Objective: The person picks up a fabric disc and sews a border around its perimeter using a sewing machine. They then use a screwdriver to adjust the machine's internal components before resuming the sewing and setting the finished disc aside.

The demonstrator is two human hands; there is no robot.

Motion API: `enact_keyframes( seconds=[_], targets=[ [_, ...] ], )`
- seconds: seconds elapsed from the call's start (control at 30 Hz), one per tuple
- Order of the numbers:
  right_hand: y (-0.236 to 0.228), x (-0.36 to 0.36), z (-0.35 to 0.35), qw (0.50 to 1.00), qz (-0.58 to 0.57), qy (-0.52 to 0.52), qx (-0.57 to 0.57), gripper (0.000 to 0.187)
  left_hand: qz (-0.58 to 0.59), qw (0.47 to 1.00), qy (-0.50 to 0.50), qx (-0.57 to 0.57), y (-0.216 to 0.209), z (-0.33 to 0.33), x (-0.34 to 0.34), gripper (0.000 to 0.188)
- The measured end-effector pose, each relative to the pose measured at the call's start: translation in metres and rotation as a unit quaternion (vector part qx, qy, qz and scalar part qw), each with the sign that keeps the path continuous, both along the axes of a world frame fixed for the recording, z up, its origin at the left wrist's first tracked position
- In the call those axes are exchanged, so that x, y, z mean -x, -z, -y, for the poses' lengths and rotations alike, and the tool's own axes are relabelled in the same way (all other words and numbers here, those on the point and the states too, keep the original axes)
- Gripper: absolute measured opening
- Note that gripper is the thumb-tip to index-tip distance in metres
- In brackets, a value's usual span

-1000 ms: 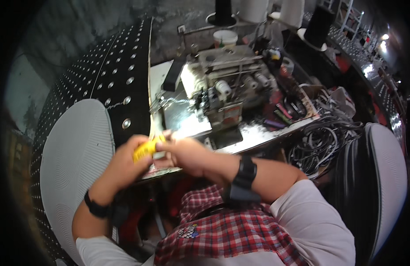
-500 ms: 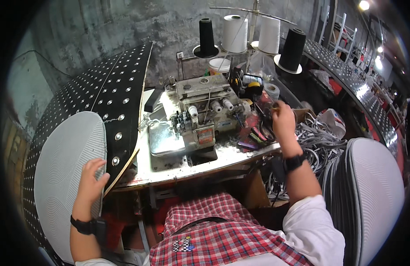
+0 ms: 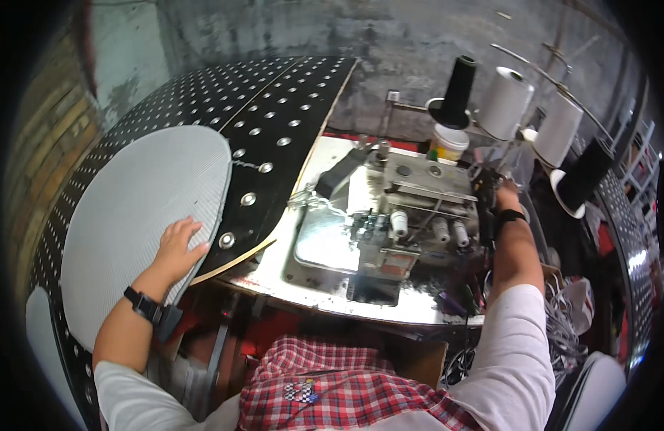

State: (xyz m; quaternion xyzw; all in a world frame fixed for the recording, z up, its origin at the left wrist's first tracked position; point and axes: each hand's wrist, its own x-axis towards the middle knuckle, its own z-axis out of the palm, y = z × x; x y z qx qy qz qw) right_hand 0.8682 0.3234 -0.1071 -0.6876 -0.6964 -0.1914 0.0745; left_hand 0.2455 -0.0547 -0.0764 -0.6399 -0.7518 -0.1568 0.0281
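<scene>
My left hand (image 3: pixel 178 251) lies on the near right part of a large grey oval padded panel (image 3: pixel 131 208), palm down with fingers spread. This panel has a ribbed surface and rests on a black board with metal studs (image 3: pixel 271 136). My right hand (image 3: pixel 506 195) reaches past the right side of a grimy overlock sewing machine (image 3: pixel 429 190), close to small items crowded behind it. Its fingers are too small and hidden there to show what they hold. Thread chains (image 3: pixel 310 200) trail from the machine's left side.
Black and white thread cones (image 3: pixel 504 103) stand on a rack at the back right, near a white tub (image 3: pixel 449 142). Coiled grey strips (image 3: pixel 558 334) hang at the right, above stacked grey panels (image 3: pixel 597 391). A wooden edge (image 3: pixel 235 264) borders the studded board.
My right hand has moved from over the tools beside the machine to farther back. My left hand now lies flatter on the panel. The view has swung left.
</scene>
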Motion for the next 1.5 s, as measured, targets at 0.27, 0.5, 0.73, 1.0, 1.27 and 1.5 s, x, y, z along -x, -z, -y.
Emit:
enact_keyframes(
  seconds=[0.27,0.5,0.73,1.0,1.27,1.5],
  targets=[
    [-0.011,-0.013,0.040,0.991,0.102,-0.080,-0.033,0.036,0.164,0.966,0.189,-0.068,-0.030,-0.113,-0.068,0.031],
    [-0.042,0.025,0.158,0.794,-0.430,-0.162,-0.398,0.021,0.116,0.963,0.214,0.112,-0.025,-0.175,-0.111,0.032],
    [-0.032,0.166,0.283,0.817,-0.304,-0.441,-0.212,0.008,0.392,0.852,0.317,0.140,-0.022,-0.168,-0.131,0.017],
    [-0.010,0.273,0.274,0.864,-0.227,-0.438,-0.104,0.014,0.368,0.886,0.258,0.114,-0.001,-0.164,-0.145,0.026],
    [-0.011,0.291,0.261,0.875,-0.166,-0.441,-0.110,0.011,0.024,0.961,0.270,0.061,-0.010,-0.175,-0.151,0.021],
    [-0.002,0.282,0.257,0.878,-0.137,-0.438,-0.136,0.008,-0.005,0.899,0.398,0.183,-0.031,-0.154,-0.128,0.024]
  ],
)
